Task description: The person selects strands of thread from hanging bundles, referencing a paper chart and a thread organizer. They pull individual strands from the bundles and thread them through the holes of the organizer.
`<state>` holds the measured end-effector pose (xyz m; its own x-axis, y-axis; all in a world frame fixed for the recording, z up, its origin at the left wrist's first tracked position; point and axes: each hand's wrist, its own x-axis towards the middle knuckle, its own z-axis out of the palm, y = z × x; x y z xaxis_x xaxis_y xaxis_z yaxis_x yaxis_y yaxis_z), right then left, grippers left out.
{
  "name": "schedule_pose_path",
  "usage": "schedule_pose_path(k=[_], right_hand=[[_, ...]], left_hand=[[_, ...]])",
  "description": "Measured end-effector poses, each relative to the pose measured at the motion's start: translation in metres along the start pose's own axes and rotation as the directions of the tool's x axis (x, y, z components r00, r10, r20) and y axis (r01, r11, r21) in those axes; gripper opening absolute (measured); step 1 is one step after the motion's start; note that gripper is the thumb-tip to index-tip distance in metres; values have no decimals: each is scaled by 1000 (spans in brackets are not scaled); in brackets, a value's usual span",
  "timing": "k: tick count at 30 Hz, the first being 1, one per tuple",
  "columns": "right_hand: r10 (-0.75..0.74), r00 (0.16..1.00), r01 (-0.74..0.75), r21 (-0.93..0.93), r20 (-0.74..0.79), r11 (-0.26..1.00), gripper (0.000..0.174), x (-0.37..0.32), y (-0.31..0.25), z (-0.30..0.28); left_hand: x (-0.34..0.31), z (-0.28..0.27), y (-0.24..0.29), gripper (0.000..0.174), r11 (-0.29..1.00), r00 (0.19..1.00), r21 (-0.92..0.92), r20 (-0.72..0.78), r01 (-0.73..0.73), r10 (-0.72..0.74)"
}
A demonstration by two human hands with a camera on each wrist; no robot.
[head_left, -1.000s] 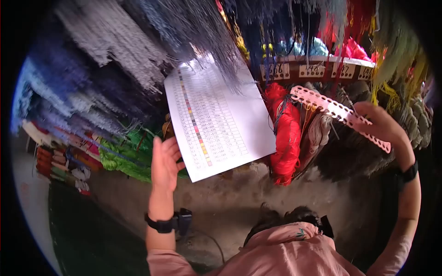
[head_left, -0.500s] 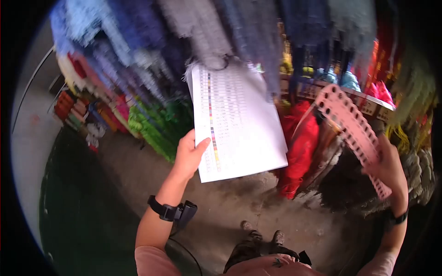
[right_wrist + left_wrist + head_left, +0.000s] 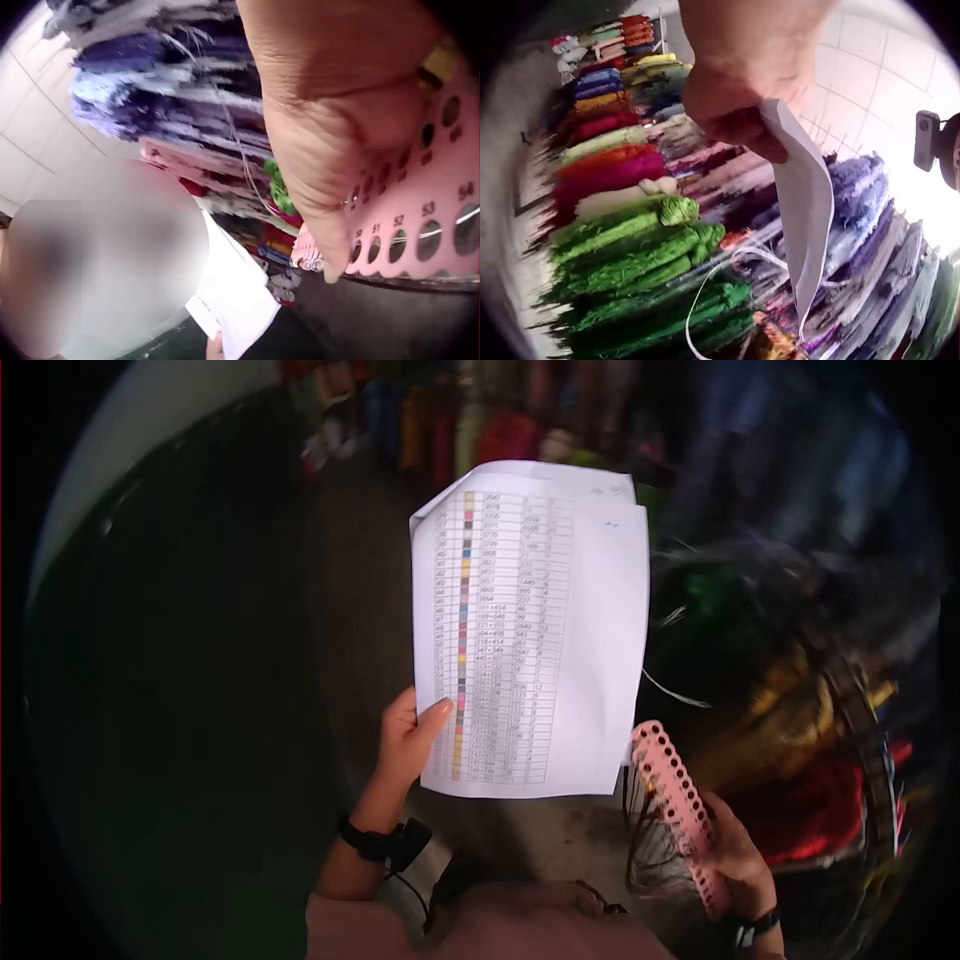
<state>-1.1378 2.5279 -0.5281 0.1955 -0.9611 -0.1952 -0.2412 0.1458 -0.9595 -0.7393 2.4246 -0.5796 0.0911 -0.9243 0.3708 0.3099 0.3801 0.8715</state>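
Observation:
Several stacked white sheets (image 3: 595,660) carry a printed table of numbers with a column of coloured squares. My left hand (image 3: 405,738) pinches their lower left edge, thumb on the front. In the left wrist view the paper (image 3: 806,202) appears nearly edge-on, its margin between thumb and fingers. My right hand (image 3: 735,848) grips a pink thread organizer strip (image 3: 672,785), lower right of the sheets. The right wrist view shows this strip (image 3: 420,206) with rows of numbered holes, the thumb along it. Dark strands hang beside its upper part in the head view.
Green skeins (image 3: 630,255), purple skeins (image 3: 859,184) and many other colours hang in dense rows close to the left hand. A red bundle (image 3: 815,810) lies right of the strip. Dark green floor (image 3: 180,690) stretches to the left.
The head view has swung left. My left hand, with fingers spread beside the paper at first, now pinches it. My right hand and the pink strip have come down, closer to the sheets.

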Motion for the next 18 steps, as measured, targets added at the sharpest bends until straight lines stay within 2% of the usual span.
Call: schedule_pose_path(k=[3,4,5,6,7,8,11,12,15,17,18], right_hand=[[89,994,-92,38,58,995,90,61,5,8],[15,995,-27,120,101,992,82,70,13,8],[-13,994,1,105,110,994,80,79,21,7],[-60,993,56,43,102,998,78,91,28,-29],[-98,989,96,19,110,995,76,108,36,-32],[-203,971,220,-144,125,965,66,125,41,-27],[-165,973,200,-230,163,952,54,158,47,-9],[-100,985,118,-122,141,986,41,178,57,1],[60,973,-34,-115,224,993,32,238,36,32],[-108,969,107,15,222,994,25,274,44,62],[-73,972,31,184,223,982,25,291,43,77]], left_hand=[[1,-21,-9,23,1000,997,8,-80,15,-15],[-2,-23,-6,23,999,994,30,-100,41,-38],[-5,-24,-2,23,996,991,57,-118,66,-59],[-2,6,-20,22,998,987,16,-152,53,-50],[-1,7,-24,22,998,981,11,-186,61,-58],[2,3,-26,21,998,974,3,-215,69,-66],[-3,7,-30,21,993,967,-21,-225,115,-117],[-2,8,-27,21,991,960,-35,-245,130,-135],[-7,11,-24,21,991,939,-14,-318,133,-130],[-8,17,-22,20,988,905,-10,-399,155,-146],[-9,22,-21,20,985,882,0,-445,173,-155]])
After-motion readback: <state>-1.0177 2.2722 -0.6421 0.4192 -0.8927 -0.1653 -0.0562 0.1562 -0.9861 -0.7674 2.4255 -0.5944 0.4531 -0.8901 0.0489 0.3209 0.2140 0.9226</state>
